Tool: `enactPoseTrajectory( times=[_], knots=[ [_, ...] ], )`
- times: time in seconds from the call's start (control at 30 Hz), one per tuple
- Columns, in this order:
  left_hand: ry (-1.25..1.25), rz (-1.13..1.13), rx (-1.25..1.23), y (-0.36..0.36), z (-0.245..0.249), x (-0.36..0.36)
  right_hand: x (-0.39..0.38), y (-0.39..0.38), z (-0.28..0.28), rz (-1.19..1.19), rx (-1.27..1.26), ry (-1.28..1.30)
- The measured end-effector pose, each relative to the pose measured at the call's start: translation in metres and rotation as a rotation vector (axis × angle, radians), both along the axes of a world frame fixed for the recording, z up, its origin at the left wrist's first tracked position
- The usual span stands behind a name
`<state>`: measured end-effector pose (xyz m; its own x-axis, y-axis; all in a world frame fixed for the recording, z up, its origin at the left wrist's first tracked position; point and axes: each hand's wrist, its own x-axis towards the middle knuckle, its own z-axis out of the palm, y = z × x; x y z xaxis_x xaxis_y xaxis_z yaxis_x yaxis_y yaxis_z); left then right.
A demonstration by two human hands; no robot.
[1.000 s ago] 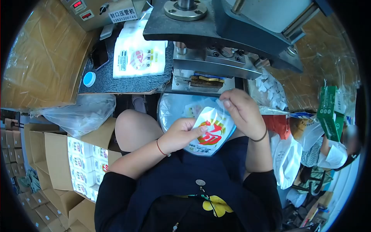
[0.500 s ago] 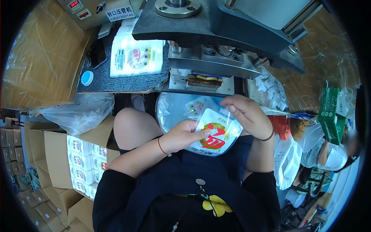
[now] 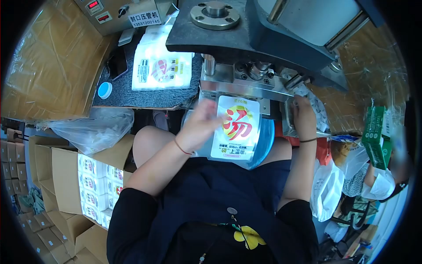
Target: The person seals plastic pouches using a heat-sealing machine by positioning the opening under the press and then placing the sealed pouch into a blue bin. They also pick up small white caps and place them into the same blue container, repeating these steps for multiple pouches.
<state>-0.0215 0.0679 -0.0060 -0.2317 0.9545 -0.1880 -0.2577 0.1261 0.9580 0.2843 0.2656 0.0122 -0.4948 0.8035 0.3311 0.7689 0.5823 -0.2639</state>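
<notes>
A white pouch (image 3: 237, 132) with a large red character on a yellow-green round print lies before me, its top edge close under the metal press (image 3: 250, 81). My left hand (image 3: 198, 127) is at the pouch's left edge, smeared by motion. Its thumb side overlaps the pouch, but whether it grips cannot be made out. My right hand (image 3: 304, 121) is to the right of the press, beside the container of white scraps (image 3: 320, 105). Its fingers are curled together, and what they hold, if anything, is hidden. Below the pouch, a blue basin (image 3: 267, 138) shows partly.
On the blue-grey mat (image 3: 176, 97) lie a stack of white pouches (image 3: 162, 66), a phone (image 3: 118, 65) and a blue cap (image 3: 104, 90). An open carton (image 3: 66, 180) with packed pouches stands at my left. A green box (image 3: 377, 132) and plastic bags (image 3: 326, 189) are at my right.
The pouch has moved up toward the press and now stands straighter. My right hand has left it and moved right and up. My left hand has shifted up to its left edge.
</notes>
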Motion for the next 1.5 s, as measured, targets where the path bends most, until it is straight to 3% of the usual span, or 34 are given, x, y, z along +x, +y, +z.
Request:
enactPoseTrajectory(
  times=[0.03, 0.1, 0.17, 0.2, 0.27, 0.33, 0.43, 0.5, 0.53, 0.57, 0.6, 0.63, 0.7, 0.8, 0.9, 0.93, 1.03, 1.13, 1.23, 1.27, 1.37, 1.5],
  knots=[
    [0.25, 0.106, 0.058, 0.0, -0.002, -0.017, 0.0, -0.001, -0.004, -0.034, 0.03, 0.061],
    [0.989, 0.484, 0.279, 0.005, 0.017, -0.066, 0.004, -0.003, -0.005, -0.029, 0.035, 0.115],
    [1.757, 0.411, 0.076, 0.005, 0.01, -0.113, 0.009, -0.002, 0.004, 0.054, -0.004, 0.107],
    [1.859, 0.166, -0.086, -0.004, -0.006, -0.123, 0.007, -0.005, 0.01, 0.077, 0.049, 0.129],
    [1.78, 0.039, 0.023, -0.028, 0.012, -0.102, 0.003, -0.011, 0.018, 0.119, 0.154, 0.172],
    [1.758, -0.043, 0.118, -0.048, 0.012, -0.089, 0.008, -0.004, 0.008, 0.121, 0.093, 0.187],
    [1.141, 0.223, 0.075, -0.072, 0.002, -0.089, 0.012, -0.01, 0.015, -0.045, 0.05, 0.371],
    [0.191, 0.35, 0.094, -0.076, 0.002, -0.067, 0.019, -0.019, 0.019, -0.106, -0.047, 0.56],
    [0.129, 0.267, 0.061, -0.079, 0.013, -0.055, 0.025, -0.025, 0.018, -0.086, -0.138, 0.662],
    [0.224, 0.176, 0.048, -0.084, 0.003, -0.054, 0.029, -0.031, 0.018, -0.059, -0.232, 0.763],
    [0.366, 0.114, -0.039, -0.082, 0.016, -0.043, 0.015, -0.049, 0.036, -0.113, -0.494, 0.879],
    [0.505, 0.053, -0.13, -0.081, 0.029, -0.028, 0.008, -0.057, 0.042, 0.0, -0.489, 0.757],
    [0.438, -0.059, -0.044, -0.074, 0.025, -0.009, -0.005, -0.07, 0.049, 0.225, -0.472, 0.515],
    [0.474, -0.185, -0.023, -0.059, 0.017, 0.011, -0.029, -0.095, 0.065, 0.379, -0.74, 0.705],
    [0.381, -0.245, -0.02, -0.054, 0.015, 0.031, -0.054, -0.109, 0.072, 0.519, -0.681, 0.819],
    [0.302, -0.259, -0.029, -0.054, 0.016, 0.037, -0.063, -0.108, 0.07, 0.572, -0.505, 0.709],
    [0.06, -0.36, -0.091, -0.053, 0.021, 0.045, -0.063, -0.103, 0.066, 0.554, -0.4, 0.526],
    [-0.201, -0.459, -0.15, -0.054, 0.01, 0.054, -0.051, -0.096, 0.072, 0.622, -0.467, 0.32],
    [-0.368, -0.538, -0.178, -0.052, 0.01, 0.059, -0.049, -0.097, 0.079, 0.609, -0.512, 0.324],
    [-0.379, -0.553, -0.175, -0.052, 0.005, 0.059, -0.045, -0.091, 0.076, 0.582, -0.394, 0.318],
    [-0.453, -0.42, -0.156, -0.046, 0.002, 0.05, -0.02, -0.051, 0.055, 0.179, 0.001, 0.2],
    [-0.504, -0.298, -0.134, -0.018, 0.008, 0.026, -0.003, -0.011, 0.025, 0.151, -0.026, 0.091]
  ],
)
